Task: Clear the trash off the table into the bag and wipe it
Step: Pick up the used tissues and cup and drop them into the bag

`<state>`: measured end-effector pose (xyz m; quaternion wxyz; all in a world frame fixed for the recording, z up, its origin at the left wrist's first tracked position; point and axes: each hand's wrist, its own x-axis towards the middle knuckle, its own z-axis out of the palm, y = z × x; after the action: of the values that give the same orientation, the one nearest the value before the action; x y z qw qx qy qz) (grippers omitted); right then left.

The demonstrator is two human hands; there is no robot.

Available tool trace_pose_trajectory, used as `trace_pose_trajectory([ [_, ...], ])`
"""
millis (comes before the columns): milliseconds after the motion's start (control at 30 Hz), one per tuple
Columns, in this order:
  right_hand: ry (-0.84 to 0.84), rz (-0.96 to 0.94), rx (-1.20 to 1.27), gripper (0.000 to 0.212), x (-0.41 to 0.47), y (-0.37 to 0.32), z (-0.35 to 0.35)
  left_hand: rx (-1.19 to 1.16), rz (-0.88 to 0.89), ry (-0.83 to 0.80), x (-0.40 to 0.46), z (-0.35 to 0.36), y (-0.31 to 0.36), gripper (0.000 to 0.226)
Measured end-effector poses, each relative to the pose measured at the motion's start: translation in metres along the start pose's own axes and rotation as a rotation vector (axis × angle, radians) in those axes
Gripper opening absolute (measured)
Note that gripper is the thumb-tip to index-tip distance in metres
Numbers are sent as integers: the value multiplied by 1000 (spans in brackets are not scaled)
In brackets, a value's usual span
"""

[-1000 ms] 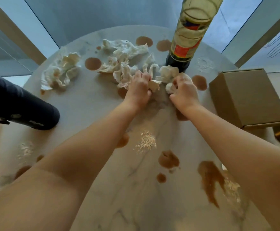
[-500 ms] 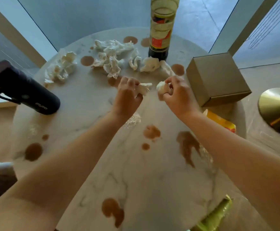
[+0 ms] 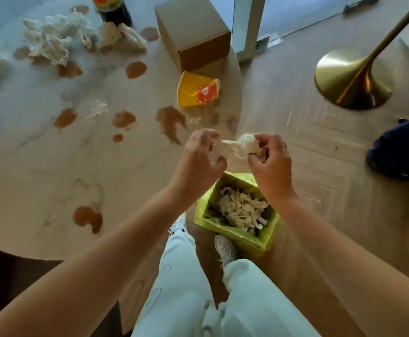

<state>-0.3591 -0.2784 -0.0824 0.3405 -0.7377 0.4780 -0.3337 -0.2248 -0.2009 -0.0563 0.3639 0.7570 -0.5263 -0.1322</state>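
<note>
Both hands have moved off the table [image 3: 40,186]; our left hand [image 3: 200,158] and right hand [image 3: 269,158] each grip a crumpled tissue wad [image 3: 246,143] above the green-lined trash bin [image 3: 244,239].

Below both hands, the green-lined bin [image 3: 237,235] stands open-mouthed, partly filled with crumpled tissue; nothing lies between it and the left hand [image 3: 200,159] or right hand [image 3: 269,161]. Ahead-left of the left hand, the table [image 3: 40,181] carries a yellow cup [image 3: 196,92], a cardboard box [image 3: 193,32], a dark bottle [image 3: 114,8] and tissue wads [image 3: 52,37].
</note>
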Motion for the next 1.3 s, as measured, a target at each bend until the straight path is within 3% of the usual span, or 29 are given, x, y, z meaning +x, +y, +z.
trace_pose_trajectory([
  [167, -130, 320, -105, 36, -71, 85, -12, -3, -170, -244, -45, 61, 11, 28],
  [300, -314, 556, -163, 40, -95, 120, -9, 29, -303, -445, -58, 92, -6, 44],
  [400, -472, 649, -201, 48, -96, 127, -9, 48, -357, -582, -63, 100, -18, 56],
  [533, -455, 658, -171, 48, -96, 127, -10, 37, -369, -611, -65, 95, -23, 52],
  [700, -386, 601, -155, 41, -82, 113, -11, 24, -287, -553, -57, 77, -18, 25],
  [800, -339, 502, -169, 34, -63, 93, -11, -12, -237, -479, -45, 63, -10, 33],
  [1000, -248, 218, -144, 29, -12, 29, -2, -145, -154, -253, -12, 18, 3, 25],
  [1300, -103, -213, -129, 22, 75, -88, 51, -47, -78, 56, 56, -81, -37, 24],
])
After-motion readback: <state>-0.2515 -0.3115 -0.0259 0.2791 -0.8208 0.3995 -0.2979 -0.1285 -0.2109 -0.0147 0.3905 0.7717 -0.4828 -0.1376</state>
